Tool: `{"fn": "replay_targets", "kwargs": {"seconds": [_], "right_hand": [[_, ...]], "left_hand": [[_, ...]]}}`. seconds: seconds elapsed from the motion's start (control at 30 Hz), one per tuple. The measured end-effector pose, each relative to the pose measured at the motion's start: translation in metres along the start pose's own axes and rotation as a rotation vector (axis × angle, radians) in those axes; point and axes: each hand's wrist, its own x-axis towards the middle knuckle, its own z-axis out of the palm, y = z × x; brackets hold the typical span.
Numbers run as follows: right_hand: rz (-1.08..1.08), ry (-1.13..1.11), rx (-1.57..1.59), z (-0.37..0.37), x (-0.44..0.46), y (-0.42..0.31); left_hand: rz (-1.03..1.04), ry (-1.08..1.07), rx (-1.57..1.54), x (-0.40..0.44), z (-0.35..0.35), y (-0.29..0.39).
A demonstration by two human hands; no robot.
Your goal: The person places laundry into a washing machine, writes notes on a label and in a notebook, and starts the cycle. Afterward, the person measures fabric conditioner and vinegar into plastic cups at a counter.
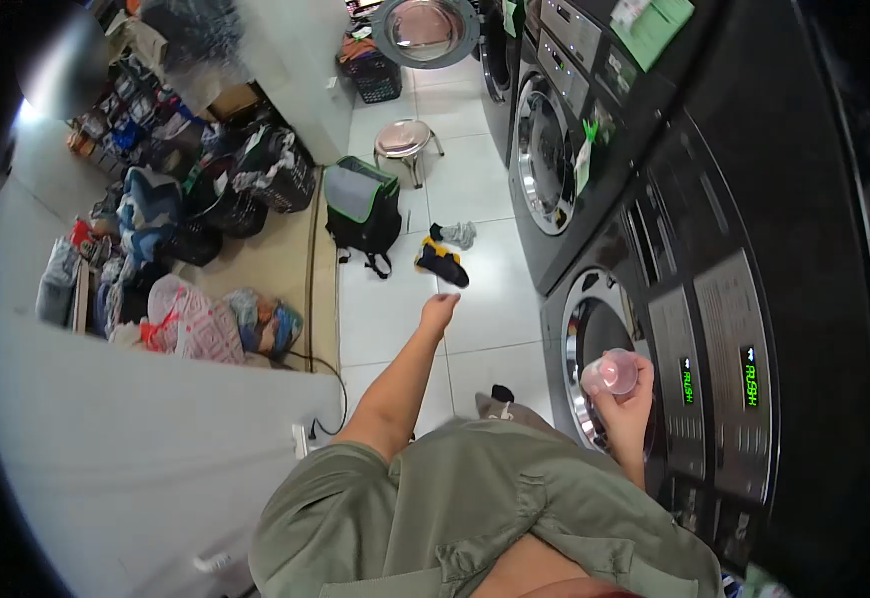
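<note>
In my right hand is a small clear pinkish cup, held in front of the round door of a washing machine and beside its lit green displays. My left hand is stretched out over the white tiled floor, its fingers drawn together; whether anything small is between them is too small to tell. Just beyond it on the floor lie a black and yellow item and a grey cloth.
A black and grey bag with green trim and a round metal stool stand on the floor ahead. Baskets of clothes and filled bags sit at the left. An open round machine door juts out at the top.
</note>
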Motion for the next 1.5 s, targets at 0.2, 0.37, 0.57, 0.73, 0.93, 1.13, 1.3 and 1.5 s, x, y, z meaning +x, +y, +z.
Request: {"fn": "replay_targets", "kwargs": {"seconds": [0.2, 0.37, 0.57, 0.73, 0.93, 1.13, 1.3, 1.5], "right_hand": [[-0.033, 0.039, -0.06, 0.07, 0.142, -0.017], [-0.089, 0.157, -0.07, 0.14, 0.263, -0.011], [-0.098, 0.379, 0.047, 0.215, 0.375, -0.022], [-0.121, 0.363, -0.11, 0.242, 0.456, -0.028], [-0.225, 0.49, -0.255, 0.262, 0.563, -0.031], [-0.417, 0.68, -0.68, 0.281, 0.649, -0.021], [-0.359, 0.714, -1.002, 0.3, 0.692, -0.023], [-0.278, 0.66, -1.295, 0.313, 0.722, -0.022]], "left_hand": [[-0.022, -0.18, -0.455, 0.145, 0.002, 0.209], [0.241, -0.397, -0.785, 0.336, 0.061, 0.391], [0.071, -0.475, -0.867, 0.447, 0.136, 0.568], [-0.039, -0.837, -0.841, 0.476, 0.163, 0.594], [-0.06, -1.032, -0.967, 0.48, 0.146, 0.595], [0.096, -0.918, -1.144, 0.469, 0.074, 0.569], [0.157, -0.726, -1.066, 0.478, 0.053, 0.55], [0.192, -0.626, -1.05, 0.48, 0.053, 0.546]]}}
